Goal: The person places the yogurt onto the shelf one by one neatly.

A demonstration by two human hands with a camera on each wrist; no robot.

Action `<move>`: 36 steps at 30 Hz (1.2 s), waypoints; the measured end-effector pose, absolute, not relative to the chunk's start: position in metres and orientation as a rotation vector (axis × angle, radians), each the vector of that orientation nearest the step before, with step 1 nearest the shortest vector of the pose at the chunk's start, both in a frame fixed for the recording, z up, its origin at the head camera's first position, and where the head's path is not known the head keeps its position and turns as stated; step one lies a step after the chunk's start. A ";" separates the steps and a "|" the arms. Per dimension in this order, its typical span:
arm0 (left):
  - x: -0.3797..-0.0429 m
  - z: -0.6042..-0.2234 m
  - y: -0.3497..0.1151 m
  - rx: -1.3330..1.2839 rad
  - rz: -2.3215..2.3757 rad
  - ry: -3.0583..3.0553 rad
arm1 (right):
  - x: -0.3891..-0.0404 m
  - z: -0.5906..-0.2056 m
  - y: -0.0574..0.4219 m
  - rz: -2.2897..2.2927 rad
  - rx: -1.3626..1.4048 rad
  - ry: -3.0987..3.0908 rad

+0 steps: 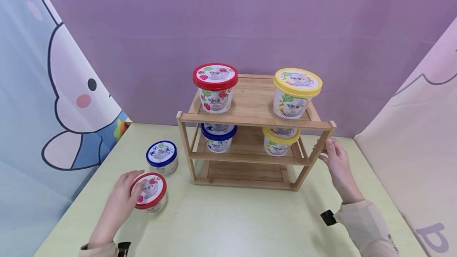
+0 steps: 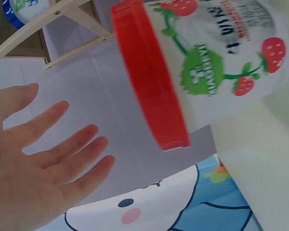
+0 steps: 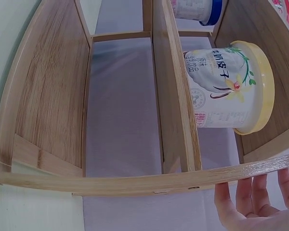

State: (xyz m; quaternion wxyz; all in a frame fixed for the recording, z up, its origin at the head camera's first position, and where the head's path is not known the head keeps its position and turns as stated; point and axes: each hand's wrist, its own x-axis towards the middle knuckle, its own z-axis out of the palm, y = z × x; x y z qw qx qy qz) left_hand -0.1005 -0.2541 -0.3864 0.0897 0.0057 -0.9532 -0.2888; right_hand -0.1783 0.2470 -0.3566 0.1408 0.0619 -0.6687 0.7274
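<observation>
My left hand hovers at the red-lidded strawberry tub on the table, fingers spread over its lid in the head view. In the left wrist view a gap shows between those fingers and the tub's red lid. Just behind it stands a blue-lidded tub. My right hand holds the right side post of the wooden rack. The right wrist view shows its fingertips at the post, partly hidden behind it. Level with them, a yellow-lidded tub sits inside the rack.
On the top shelf stand a red-lidded tub at left and a yellow-lidded tub at right. The middle shelf bears a blue-lidded tub and a yellow-lidded tub. A purple cloth backdrop rises behind the rack.
</observation>
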 end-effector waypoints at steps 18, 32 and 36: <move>-0.094 -0.415 -0.248 0.132 -0.778 -2.935 | -0.178 -0.356 0.247 2.083 0.168 -1.941; -0.097 -0.430 -0.249 0.240 -0.940 -2.953 | -0.178 -0.356 0.246 2.097 0.156 -1.930; -0.098 -0.433 -0.252 0.252 -0.990 -2.957 | -0.178 -0.356 0.246 2.100 0.160 -1.926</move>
